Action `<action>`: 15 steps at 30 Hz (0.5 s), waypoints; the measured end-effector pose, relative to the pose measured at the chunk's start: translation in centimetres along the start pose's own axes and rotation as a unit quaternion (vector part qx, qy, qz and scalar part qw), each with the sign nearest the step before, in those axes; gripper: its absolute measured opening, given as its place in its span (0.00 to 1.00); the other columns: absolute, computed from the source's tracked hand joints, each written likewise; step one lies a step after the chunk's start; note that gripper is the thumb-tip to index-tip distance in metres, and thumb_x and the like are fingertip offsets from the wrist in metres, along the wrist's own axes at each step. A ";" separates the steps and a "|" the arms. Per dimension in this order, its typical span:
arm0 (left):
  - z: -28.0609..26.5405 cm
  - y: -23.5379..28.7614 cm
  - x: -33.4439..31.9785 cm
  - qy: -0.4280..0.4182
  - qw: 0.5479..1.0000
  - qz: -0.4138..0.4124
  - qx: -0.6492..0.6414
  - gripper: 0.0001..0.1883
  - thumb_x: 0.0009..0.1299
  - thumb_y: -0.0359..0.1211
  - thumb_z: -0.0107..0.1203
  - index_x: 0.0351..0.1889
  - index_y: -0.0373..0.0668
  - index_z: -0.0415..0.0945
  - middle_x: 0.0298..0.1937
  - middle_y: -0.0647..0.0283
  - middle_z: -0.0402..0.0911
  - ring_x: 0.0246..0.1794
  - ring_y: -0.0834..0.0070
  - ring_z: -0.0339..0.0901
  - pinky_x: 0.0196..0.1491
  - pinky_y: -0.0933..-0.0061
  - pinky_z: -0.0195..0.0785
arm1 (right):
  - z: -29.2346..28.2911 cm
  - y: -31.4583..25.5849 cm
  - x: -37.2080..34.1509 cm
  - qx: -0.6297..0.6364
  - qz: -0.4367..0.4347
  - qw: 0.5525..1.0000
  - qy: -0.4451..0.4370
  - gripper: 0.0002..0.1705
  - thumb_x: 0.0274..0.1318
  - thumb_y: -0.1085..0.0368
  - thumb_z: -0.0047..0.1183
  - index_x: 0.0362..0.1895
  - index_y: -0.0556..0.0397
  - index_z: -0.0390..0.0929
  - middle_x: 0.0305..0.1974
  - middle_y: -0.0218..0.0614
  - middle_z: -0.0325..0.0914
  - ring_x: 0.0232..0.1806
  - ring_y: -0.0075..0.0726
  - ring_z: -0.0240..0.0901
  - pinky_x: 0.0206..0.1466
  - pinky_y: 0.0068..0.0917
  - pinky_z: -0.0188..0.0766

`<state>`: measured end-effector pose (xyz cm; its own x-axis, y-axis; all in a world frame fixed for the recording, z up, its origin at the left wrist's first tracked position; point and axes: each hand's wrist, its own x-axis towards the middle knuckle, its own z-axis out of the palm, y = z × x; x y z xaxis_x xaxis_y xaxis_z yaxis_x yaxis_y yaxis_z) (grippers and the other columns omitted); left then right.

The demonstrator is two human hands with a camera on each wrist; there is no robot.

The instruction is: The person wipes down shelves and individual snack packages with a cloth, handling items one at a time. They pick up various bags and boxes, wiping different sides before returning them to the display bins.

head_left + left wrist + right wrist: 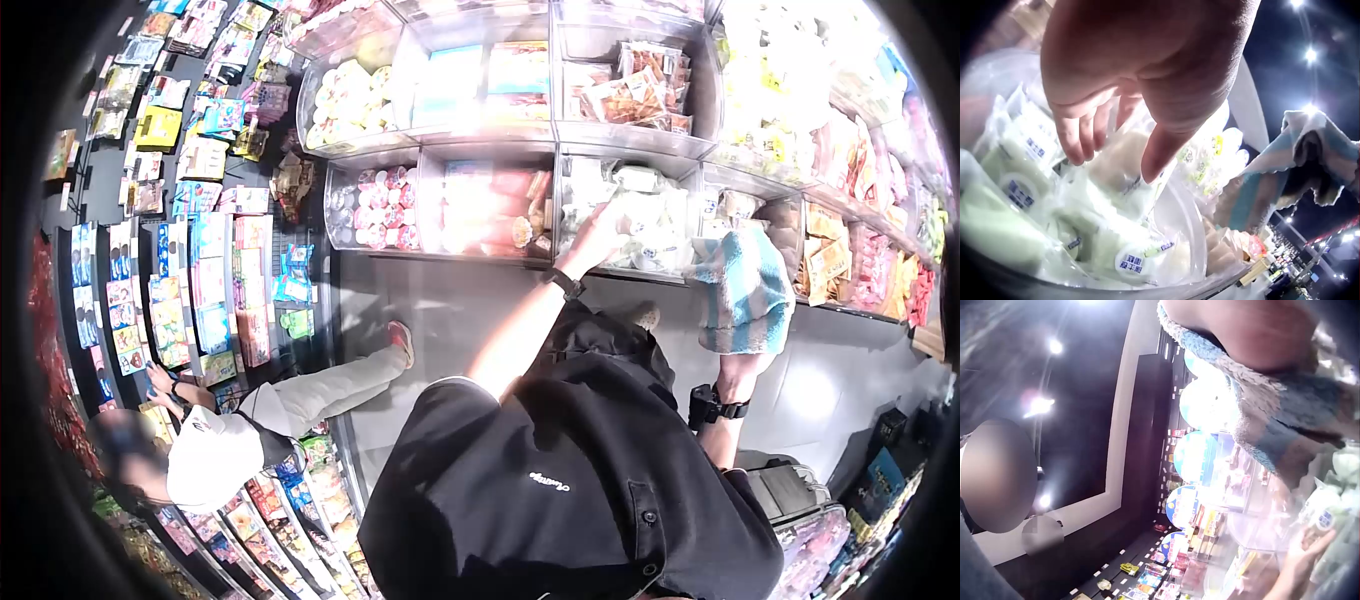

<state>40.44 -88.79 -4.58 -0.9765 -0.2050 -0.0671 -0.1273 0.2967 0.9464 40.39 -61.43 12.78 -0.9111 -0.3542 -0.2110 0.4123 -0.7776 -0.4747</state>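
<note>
Evidently, the left hand is reaching into a clear bin, its thumb and fingers pinching a white packet. That packet is sitting partly hidden between them, and glare is washing out much of its print. Similar packets are lying below and around the hand. To its right, a striped cloth is covering most of the right hand; how those fingers are lying, I cannot tell. Beyond the left hand, bins of brown packets are rising in a second row, and strong light is bleaching the goods on the upper right. Grey floor is showing below and left of the left hand. Farther left, a person in a white top is reaching toward stocked shelves, face blurred. Ceiling lights are shining against a dark ceiling, and the picture edges are fading to black.
</note>
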 end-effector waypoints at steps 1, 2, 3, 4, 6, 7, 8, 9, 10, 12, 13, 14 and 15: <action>-2.0 0.1 -0.3 0.007 1.000 0.018 0.002 0.34 0.54 0.29 0.60 0.61 0.40 0.62 0.51 0.51 0.73 0.50 0.62 0.74 0.51 0.67 0.69 | 0.5 0.8 0.2 -0.002 0.000 1.000 -0.012 0.31 0.65 0.48 0.34 0.65 0.53 0.56 0.64 0.41 0.59 0.63 0.46 0.57 0.65 0.45 0.56; -4.1 0.7 -0.5 0.014 0.999 0.037 0.004 0.33 0.55 0.28 0.59 0.61 0.39 0.62 0.48 0.51 0.75 0.46 0.64 0.76 0.48 0.68 0.71 | 0.9 1.8 0.3 -0.002 0.000 1.000 -0.020 0.31 0.65 0.48 0.34 0.65 0.53 0.56 0.64 0.41 0.59 0.63 0.46 0.57 0.65 0.46 0.56; -6.5 1.2 -1.0 -0.026 0.993 -0.044 -0.108 0.22 0.59 0.28 0.56 0.54 0.37 0.70 0.39 0.55 0.80 0.37 0.70 0.79 0.42 0.72 0.73 | 1.5 2.7 0.4 -0.004 0.000 1.000 -0.018 0.31 0.65 0.48 0.34 0.65 0.53 0.55 0.64 0.41 0.58 0.64 0.46 0.57 0.65 0.46 0.56; -8.1 -1.2 -1.3 0.005 0.996 -0.032 -0.083 0.17 0.61 0.28 0.55 0.49 0.36 0.73 0.36 0.57 0.81 0.34 0.72 0.79 0.40 0.73 0.73 | 1.9 3.6 0.5 -0.007 -0.001 1.000 -0.016 0.31 0.65 0.48 0.33 0.66 0.53 0.55 0.64 0.41 0.58 0.64 0.47 0.57 0.65 0.46 0.56; -12.2 -3.7 -1.9 0.061 0.998 0.009 -0.011 0.10 0.63 0.27 0.54 0.41 0.36 0.77 0.31 0.59 0.81 0.31 0.75 0.79 0.36 0.74 0.72 | 2.7 5.2 0.6 -0.014 -0.007 1.000 -0.015 0.31 0.65 0.48 0.33 0.66 0.53 0.55 0.65 0.41 0.57 0.64 0.47 0.56 0.66 0.47 0.55; -14.5 -3.9 -2.7 0.088 0.995 0.033 0.036 0.08 0.63 0.27 0.54 0.38 0.36 0.79 0.31 0.60 0.82 0.30 0.75 0.79 0.34 0.75 0.72 | 3.1 5.8 0.6 -0.018 -0.008 1.000 -0.015 0.31 0.65 0.48 0.33 0.66 0.53 0.55 0.65 0.42 0.57 0.64 0.47 0.56 0.66 0.47 0.55; -16.0 -6.0 -3.1 0.091 0.995 -0.010 0.039 0.07 0.63 0.28 0.53 0.37 0.37 0.79 0.32 0.59 0.81 0.33 0.72 0.78 0.38 0.72 0.71 | 3.3 6.3 0.6 -0.021 -0.009 1.000 -0.018 0.31 0.65 0.48 0.32 0.66 0.54 0.54 0.65 0.42 0.57 0.64 0.47 0.56 0.66 0.47 0.55; -17.2 -7.3 -3.2 0.093 0.993 -0.053 0.042 0.07 0.64 0.29 0.52 0.36 0.38 0.79 0.33 0.57 0.80 0.36 0.69 0.77 0.42 0.69 0.70 | 3.6 6.9 0.6 -0.023 -0.010 0.999 -0.025 0.31 0.65 0.49 0.32 0.66 0.54 0.54 0.65 0.42 0.56 0.64 0.48 0.56 0.66 0.48 0.55; -17.5 -8.4 -3.1 0.146 0.982 -0.064 0.101 0.05 0.64 0.29 0.53 0.32 0.39 0.77 0.32 0.57 0.80 0.35 0.67 0.77 0.41 0.64 0.68 | 3.8 7.4 0.6 -0.020 -0.009 0.999 -0.035 0.31 0.65 0.49 0.32 0.66 0.54 0.54 0.65 0.42 0.56 0.64 0.48 0.55 0.66 0.48 0.55; -18.3 -9.8 -2.1 0.210 0.956 -0.093 0.182 0.03 0.63 0.29 0.53 0.30 0.41 0.76 0.33 0.56 0.79 0.35 0.64 0.76 0.41 0.58 0.67 | 4.0 8.4 0.5 -0.010 -0.007 0.999 -0.045 0.31 0.65 0.49 0.32 0.66 0.54 0.54 0.65 0.42 0.56 0.65 0.48 0.55 0.66 0.48 0.54; -18.4 -10.4 -1.2 0.209 0.951 -0.090 0.207 0.04 0.62 0.30 0.54 0.32 0.41 0.76 0.35 0.56 0.79 0.37 0.64 0.75 0.42 0.58 0.66 | 4.2 8.6 0.4 -0.003 -0.009 1.000 -0.006 0.31 0.66 0.49 0.31 0.67 0.53 0.52 0.66 0.42 0.54 0.66 0.48 0.53 0.67 0.49 0.53; -18.4 -11.2 -0.4 0.200 0.948 -0.080 0.234 0.05 0.61 0.31 0.55 0.34 0.42 0.76 0.37 0.56 0.78 0.38 0.63 0.74 0.42 0.58 0.66 | 4.5 8.8 0.2 0.002 -0.011 0.999 0.032 0.32 0.66 0.49 0.30 0.68 0.53 0.50 0.67 0.42 0.52 0.67 0.49 0.51 0.67 0.50 0.52; -18.0 -12.3 0.2 0.185 0.944 -0.063 0.264 0.07 0.61 0.32 0.55 0.36 0.42 0.76 0.38 0.56 0.78 0.40 0.62 0.74 0.43 0.58 0.66 | 4.3 8.9 -0.2 -0.243 -0.040 0.967 0.064 0.32 0.66 0.49 0.30 0.68 0.54 0.50 0.67 0.43 0.51 0.67 0.49 0.51 0.67 0.50 0.53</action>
<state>44.94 -109.28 -10.57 -0.8322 -0.5532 0.0381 -0.4038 0.6516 0.6421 44.21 -70.46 12.25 -0.9458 -0.2109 -0.2469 0.3185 -0.4536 -0.8324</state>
